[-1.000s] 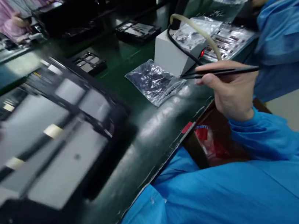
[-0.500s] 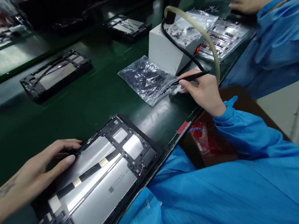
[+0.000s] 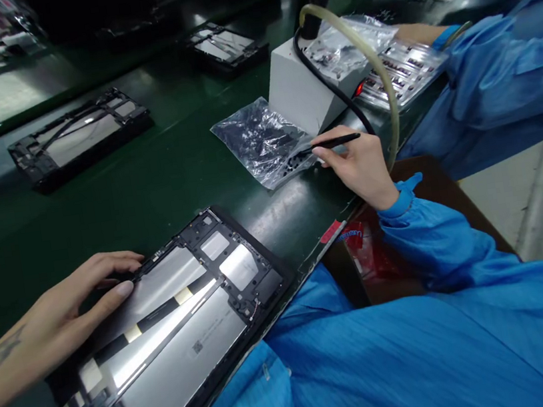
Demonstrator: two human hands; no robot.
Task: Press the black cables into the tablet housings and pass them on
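Note:
An opened tablet (image 3: 178,371), its silver battery and black frame bare, lies at the bench's front edge. My left hand (image 3: 83,301) is closed over its far left edge, thumb on top and fingers at the side. In my right hand (image 3: 357,168) is a pair of black tweezers (image 3: 341,140), pinched between thumb and fingers. The tweezers' tips reach into the mouth of a clear plastic bag (image 3: 250,139), where small black parts (image 3: 293,161) show through the film. The tips themselves are hard to make out.
A white box (image 3: 293,89) with a red-lit switch, black cable and pale hose (image 3: 373,61) stands behind my right hand. Two opened tablets (image 3: 80,139) (image 3: 226,47) lie farther back. At right, a co-worker's sleeve (image 3: 488,58) and hand are by a tray of metal parts (image 3: 400,77).
My right hand has moved slightly left with the tweezers, nearer the bag's black parts. My left hand stays at the tablet. The co-worker's hand has moved from a plastic bag to behind the parts tray.

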